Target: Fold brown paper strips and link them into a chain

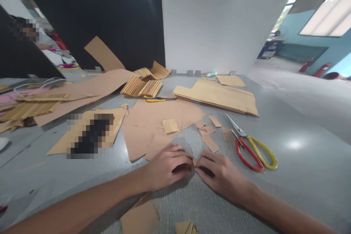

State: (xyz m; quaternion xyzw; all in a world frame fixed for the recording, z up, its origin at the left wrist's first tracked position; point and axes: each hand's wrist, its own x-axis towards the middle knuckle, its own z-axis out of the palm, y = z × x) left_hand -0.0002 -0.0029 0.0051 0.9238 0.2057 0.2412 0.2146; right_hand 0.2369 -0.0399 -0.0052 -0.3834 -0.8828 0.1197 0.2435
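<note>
My left hand [166, 166] and my right hand [219, 174] meet knuckles-up on the grey table [287, 175], fingers curled in a pinch. Between their fingertips a tiny tan paper piece [194, 162] shows; most of it is hidden. Brown paper scraps [210, 140] lie just beyond the hands, and a large cut brown sheet [153, 120] spreads behind the left hand. Red and yellow handled scissors [251, 146] rest to the right of my right hand, blades pointing away.
A stack of brown paper [219, 95], pleated paper fans [142, 86], a yellow utility knife [156, 99] and a glue stick [211, 74] sit farther back. More pleated pieces [30, 108] lie at left. Paper offcuts [141, 217] lie near my arms. White panel [219, 18] behind.
</note>
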